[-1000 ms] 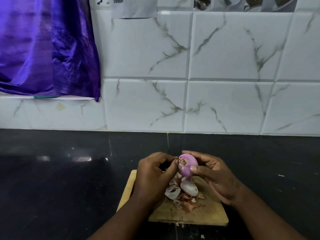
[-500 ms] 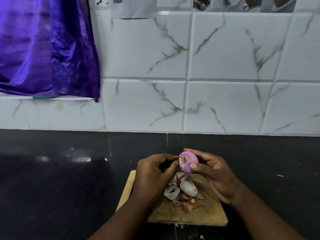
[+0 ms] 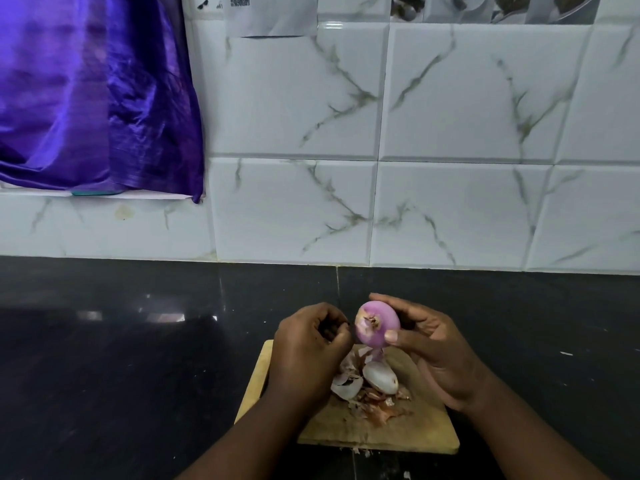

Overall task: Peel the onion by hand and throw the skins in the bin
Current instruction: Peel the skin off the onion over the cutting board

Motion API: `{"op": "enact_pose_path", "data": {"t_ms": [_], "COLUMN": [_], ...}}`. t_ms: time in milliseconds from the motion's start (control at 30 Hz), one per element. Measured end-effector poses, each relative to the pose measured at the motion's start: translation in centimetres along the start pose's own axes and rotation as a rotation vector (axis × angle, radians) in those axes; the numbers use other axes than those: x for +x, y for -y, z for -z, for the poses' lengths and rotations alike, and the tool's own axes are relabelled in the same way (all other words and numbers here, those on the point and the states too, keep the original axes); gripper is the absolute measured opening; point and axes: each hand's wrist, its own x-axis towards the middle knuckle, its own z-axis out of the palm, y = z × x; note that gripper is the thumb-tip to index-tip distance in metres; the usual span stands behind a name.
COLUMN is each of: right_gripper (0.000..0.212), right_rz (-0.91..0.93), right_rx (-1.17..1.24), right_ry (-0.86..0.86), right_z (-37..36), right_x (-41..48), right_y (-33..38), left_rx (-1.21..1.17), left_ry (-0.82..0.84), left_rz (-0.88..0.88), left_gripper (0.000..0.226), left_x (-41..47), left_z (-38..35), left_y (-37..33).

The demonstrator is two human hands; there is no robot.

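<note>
A purple onion [image 3: 377, 323] is held above the wooden cutting board [image 3: 415, 431] by my right hand [image 3: 436, 351], thumb and fingers wrapped round it, root end facing me. My left hand [image 3: 308, 348] sits just left of the onion with its fingers curled in, fingertips close to the root end; whether they pinch a bit of skin is unclear. A strip of skin hangs below the onion. A pile of peeled skins [image 3: 372, 389], pale and brown, lies on the board under the hands. No bin is in view.
The board rests on a black glossy countertop [image 3: 138, 358] against a white marbled tile wall [image 3: 450, 209]. A purple cloth [image 3: 93, 98] hangs at the upper left. Small skin scraps [image 3: 407, 474] lie on the counter in front of the board.
My left thumb has come off the onion's root end and the left hand has drawn slightly left, fingers curled. The right hand has turned the onion a little toward me.
</note>
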Motion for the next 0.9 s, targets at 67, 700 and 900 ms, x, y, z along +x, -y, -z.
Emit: {"op": "enact_pose_path", "data": {"t_ms": [67,700,900], "right_gripper": [0.058,0.043,0.046], "right_rz": [-0.026,-0.038,-0.027], "right_rx": [0.080,-0.130,-0.186], "right_ry": [0.006,-0.040,-0.042], "right_z": [0.16,0.92,0.75], "right_x": [0.06,0.05,-0.09], "right_y": [0.31,-0.32,-0.25], "left_rx": [-0.004,0.088,0.113], "left_ry": [-0.001,0.063,0.070], "left_rz": [0.017,-0.244,-0.192], "left_gripper": [0.020,0.016,0.014], "left_x": [0.06,-0.12,-0.14], "left_z": [0.08,0.78,0.63], "left_y": [0.19,-0.57,-0.74]}}
